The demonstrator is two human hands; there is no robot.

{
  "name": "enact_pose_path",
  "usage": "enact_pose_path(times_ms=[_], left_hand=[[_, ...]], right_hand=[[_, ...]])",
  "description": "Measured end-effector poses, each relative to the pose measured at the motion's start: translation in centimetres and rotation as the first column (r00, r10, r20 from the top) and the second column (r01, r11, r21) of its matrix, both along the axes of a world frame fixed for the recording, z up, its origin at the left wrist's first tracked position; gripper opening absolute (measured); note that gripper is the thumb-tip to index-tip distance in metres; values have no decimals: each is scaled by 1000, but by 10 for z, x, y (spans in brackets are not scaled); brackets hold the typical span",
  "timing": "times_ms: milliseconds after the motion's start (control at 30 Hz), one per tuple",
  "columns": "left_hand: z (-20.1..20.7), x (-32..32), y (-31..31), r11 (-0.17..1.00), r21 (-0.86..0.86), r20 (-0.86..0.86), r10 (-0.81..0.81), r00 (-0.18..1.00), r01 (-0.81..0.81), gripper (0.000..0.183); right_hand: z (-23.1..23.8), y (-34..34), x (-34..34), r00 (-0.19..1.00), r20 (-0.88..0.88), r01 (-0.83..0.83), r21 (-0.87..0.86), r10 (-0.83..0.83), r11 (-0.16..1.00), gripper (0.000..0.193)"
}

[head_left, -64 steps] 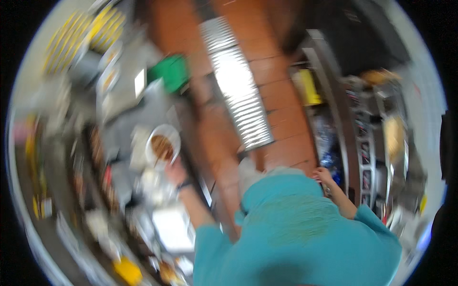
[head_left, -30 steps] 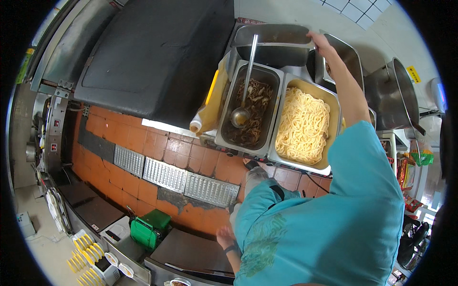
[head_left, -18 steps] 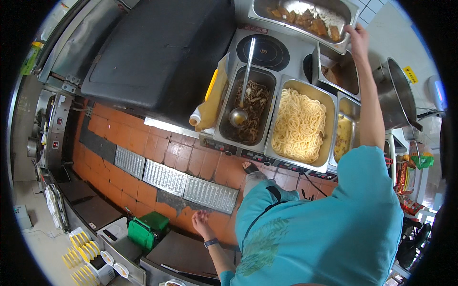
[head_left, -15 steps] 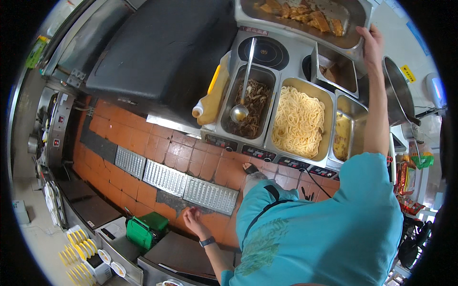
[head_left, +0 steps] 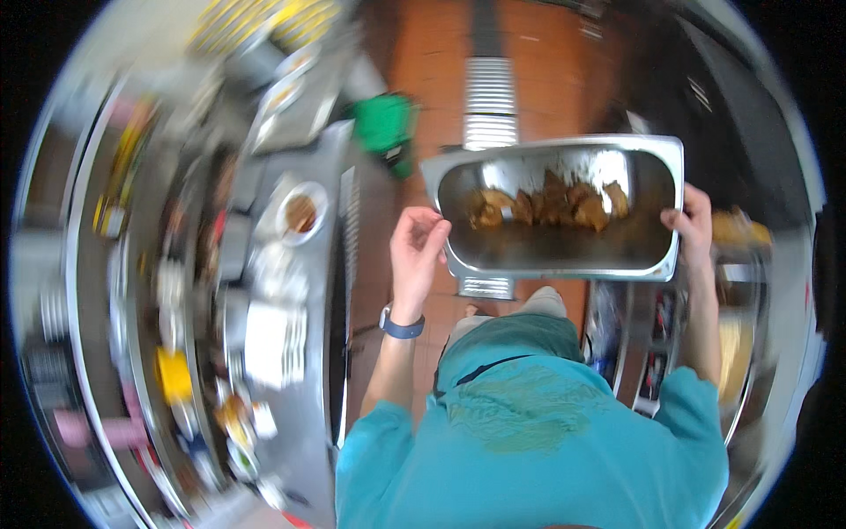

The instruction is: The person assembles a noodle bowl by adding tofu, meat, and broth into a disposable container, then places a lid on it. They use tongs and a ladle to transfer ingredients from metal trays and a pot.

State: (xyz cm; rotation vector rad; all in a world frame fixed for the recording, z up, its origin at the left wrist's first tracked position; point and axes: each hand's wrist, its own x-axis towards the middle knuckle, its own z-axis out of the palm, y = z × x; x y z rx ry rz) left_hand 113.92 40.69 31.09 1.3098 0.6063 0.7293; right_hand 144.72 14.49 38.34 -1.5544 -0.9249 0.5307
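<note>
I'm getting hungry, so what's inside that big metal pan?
Brown chunks of food lie in the metal pan; whatever is underneath them is covered, so I can't see it.

This is a commercial kitchen — steel counter [head_left: 322, 432], deep metal pan [head_left: 555, 253] of cooked food [head_left: 589, 208], grated drain [head_left: 490, 99] along tiled floor [head_left: 429, 66].

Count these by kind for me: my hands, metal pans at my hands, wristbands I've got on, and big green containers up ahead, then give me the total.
Hands: 2 (left hand, right hand)
Metal pan: 1
Wristband: 1
Green container: 1
Total: 5
</note>
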Motion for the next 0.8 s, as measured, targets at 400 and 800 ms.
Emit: enact_pose_path(times_ms=[400, 800], left_hand=[[-47, -277, -21, 336, -91, -209, 914, 348, -938, 28], [-14, -197, 33, -652, 26, 48, 758, -651, -757, 40]], right_hand=[[-85, 443, -236, 324, -213, -945, -30, 922, 325, 30], [-127, 798, -543, 56, 825, -695, -372, 563, 615, 53]])
